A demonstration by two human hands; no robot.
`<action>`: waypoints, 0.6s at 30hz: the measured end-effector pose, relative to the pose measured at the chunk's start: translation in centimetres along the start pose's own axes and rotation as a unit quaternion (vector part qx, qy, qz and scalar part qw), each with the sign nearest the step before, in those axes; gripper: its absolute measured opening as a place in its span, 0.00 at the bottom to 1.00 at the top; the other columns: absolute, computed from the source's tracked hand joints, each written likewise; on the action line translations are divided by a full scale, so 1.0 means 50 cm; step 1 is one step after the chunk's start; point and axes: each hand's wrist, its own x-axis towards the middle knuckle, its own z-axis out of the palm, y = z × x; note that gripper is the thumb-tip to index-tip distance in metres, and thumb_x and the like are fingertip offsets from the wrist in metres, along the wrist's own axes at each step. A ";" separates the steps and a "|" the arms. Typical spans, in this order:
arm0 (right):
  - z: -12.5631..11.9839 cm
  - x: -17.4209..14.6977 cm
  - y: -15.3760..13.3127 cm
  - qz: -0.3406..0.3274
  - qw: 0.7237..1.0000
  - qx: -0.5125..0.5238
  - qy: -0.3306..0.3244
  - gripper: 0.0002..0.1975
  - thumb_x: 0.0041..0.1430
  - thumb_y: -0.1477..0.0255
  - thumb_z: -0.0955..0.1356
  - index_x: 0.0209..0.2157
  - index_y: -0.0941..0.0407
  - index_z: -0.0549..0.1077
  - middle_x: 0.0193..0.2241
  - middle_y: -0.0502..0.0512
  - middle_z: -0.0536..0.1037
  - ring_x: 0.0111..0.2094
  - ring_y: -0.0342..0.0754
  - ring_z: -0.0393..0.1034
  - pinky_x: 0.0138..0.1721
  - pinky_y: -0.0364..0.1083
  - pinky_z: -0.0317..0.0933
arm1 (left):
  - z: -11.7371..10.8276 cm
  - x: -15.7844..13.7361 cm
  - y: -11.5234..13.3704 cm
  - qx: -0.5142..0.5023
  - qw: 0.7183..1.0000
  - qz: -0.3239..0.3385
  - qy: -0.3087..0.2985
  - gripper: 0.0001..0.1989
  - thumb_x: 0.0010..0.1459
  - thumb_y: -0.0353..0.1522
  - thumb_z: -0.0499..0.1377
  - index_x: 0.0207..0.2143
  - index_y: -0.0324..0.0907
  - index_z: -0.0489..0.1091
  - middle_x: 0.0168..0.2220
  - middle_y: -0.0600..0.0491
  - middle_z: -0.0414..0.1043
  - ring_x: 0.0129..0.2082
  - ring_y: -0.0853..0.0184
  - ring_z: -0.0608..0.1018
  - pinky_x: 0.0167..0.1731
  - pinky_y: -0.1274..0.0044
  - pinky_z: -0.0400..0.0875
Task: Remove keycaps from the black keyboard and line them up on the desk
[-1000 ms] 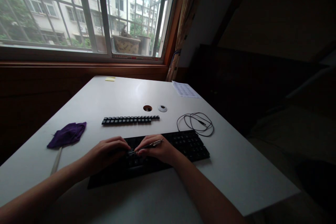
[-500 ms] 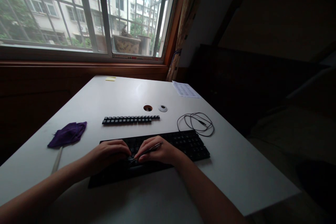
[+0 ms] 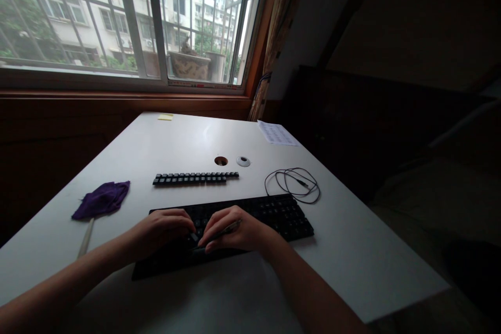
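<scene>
A black keyboard [image 3: 282, 215] lies under both hands, its front left portion in deep shadow. My left hand [image 3: 166, 227] rests over its left half with the fingers curled together. A tilted dark keycap [image 3: 193, 237] shows at those fingertips; the thumb is hidden below. Close beside it, my right hand [image 3: 235, 229] is closed around a slim metal tool [image 3: 230, 227], held like a pen and slanting down to the left. The tool's tip is too dark to make out among the keys.
Behind the keyboard stand two rows of loose black keycaps [image 3: 188, 179]. A coiled cable [image 3: 291, 182] lies to the right, and a purple cloth [image 3: 102, 200] with a pale handle [image 3: 86, 237] to the left. The white table [image 3: 188, 138] also has a cable hole [image 3: 221, 161] and printed paper [image 3: 277, 133].
My right hand has shifted slightly left and down, and the tool has tilted lower. The keycap near my left fingertips shows more plainly. My left hand stays nearly still.
</scene>
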 end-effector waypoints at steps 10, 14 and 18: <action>-0.024 -0.014 -0.028 -0.021 0.991 -0.068 0.112 0.11 0.66 0.68 0.65 0.33 0.57 0.76 0.35 0.55 0.77 0.38 0.47 0.71 0.44 0.49 0.66 | -0.012 -0.002 -0.005 0.019 0.997 0.005 0.071 0.11 0.68 0.32 0.53 0.44 0.40 0.75 0.39 0.47 0.76 0.35 0.66 0.78 0.36 0.79 0.73; -0.024 -0.016 -0.020 -0.048 0.969 -0.170 0.171 0.13 0.69 0.70 0.60 0.32 0.55 0.72 0.33 0.54 0.75 0.41 0.49 0.66 0.49 0.51 0.61 | -0.010 -0.004 -0.016 0.046 0.995 -0.006 0.085 0.10 0.67 0.32 0.55 0.45 0.41 0.75 0.39 0.49 0.77 0.36 0.66 0.78 0.36 0.78 0.73; -0.019 -0.011 -0.009 -0.058 0.946 -0.255 0.189 0.10 0.68 0.69 0.62 0.33 0.55 0.70 0.30 0.54 0.73 0.43 0.51 0.62 0.47 0.51 0.60 | -0.009 -0.003 -0.016 0.065 0.993 -0.012 0.094 0.11 0.66 0.33 0.55 0.45 0.42 0.75 0.37 0.50 0.78 0.34 0.66 0.79 0.35 0.78 0.74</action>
